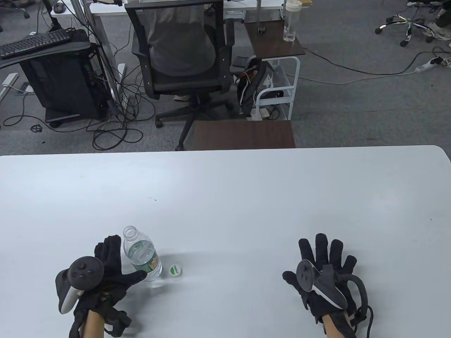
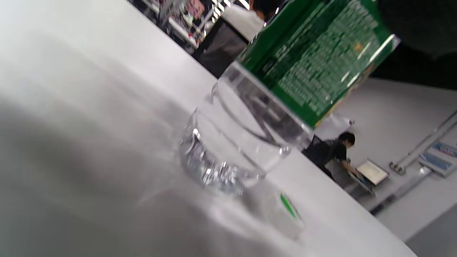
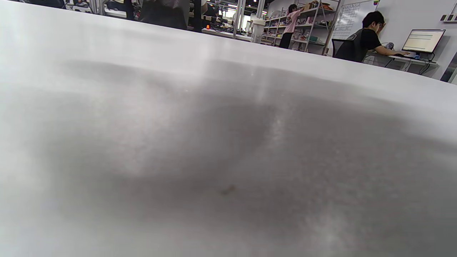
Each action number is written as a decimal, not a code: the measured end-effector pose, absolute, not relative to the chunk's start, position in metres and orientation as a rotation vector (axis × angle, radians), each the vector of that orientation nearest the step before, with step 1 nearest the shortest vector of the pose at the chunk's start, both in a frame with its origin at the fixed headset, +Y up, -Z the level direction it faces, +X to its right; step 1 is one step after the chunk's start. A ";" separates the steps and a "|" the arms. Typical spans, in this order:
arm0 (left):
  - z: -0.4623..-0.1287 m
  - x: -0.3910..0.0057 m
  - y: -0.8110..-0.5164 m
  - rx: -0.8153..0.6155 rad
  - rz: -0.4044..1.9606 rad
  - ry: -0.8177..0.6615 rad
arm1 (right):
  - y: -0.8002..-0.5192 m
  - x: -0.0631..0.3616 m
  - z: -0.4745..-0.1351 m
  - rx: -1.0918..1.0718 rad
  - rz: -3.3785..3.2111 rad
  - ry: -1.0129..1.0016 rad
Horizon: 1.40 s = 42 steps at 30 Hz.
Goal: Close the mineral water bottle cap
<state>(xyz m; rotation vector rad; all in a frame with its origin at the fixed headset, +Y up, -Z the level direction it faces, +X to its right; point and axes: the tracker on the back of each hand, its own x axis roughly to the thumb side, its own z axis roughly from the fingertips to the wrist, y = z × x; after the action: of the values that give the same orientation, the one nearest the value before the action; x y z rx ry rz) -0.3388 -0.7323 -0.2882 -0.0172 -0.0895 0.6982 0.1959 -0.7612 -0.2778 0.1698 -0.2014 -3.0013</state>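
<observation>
- Table (image 1: 225,197): white top; it carries everything below. Places are given relative to the bottle.
- Bottle (image 1: 142,257): stands upright and uncapped, partly filled with water. Judged risk: with the mouth open, a knock or a hard squeeze of the thin wall would tip it or spill water.
- Left hand (image 1: 105,271): just left of the bottle, fingers spread around its body, thumb across the label. Whether the grip is firm cannot be told. A loose hold would likely let the bottle turn during capping.
- Right hand (image 1: 322,267): well to the right of the bottle, flat on the table, fingers apart, holding nothing.
- Cap (image 1: 175,270): white, just right of the bottle's base, on the table. Judged risk: it is small and could roll away or go on cross-threaded.
- Writing: green label with fine white print, unreadable; green mark on the cap, illegible.
</observation>
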 end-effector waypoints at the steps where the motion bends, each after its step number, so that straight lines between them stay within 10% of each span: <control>1: -0.288 -0.338 -0.731 -0.011 0.676 -0.105 | -0.760 0.196 -0.278 0.172 -3.004 -0.200; 27: -0.286 -0.310 -0.731 0.236 0.992 0.025 | -0.760 0.190 -0.279 0.157 -2.992 -0.241; 42: -0.279 -0.274 -0.669 0.270 1.096 -0.170 | -0.743 0.147 -0.283 -0.057 -3.351 -0.144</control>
<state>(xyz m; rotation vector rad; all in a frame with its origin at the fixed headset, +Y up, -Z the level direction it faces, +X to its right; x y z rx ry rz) -0.2743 -0.6689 -0.2789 0.2695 -0.1699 1.0957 0.1475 -0.7429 -0.2828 -0.0573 -0.1436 -3.3509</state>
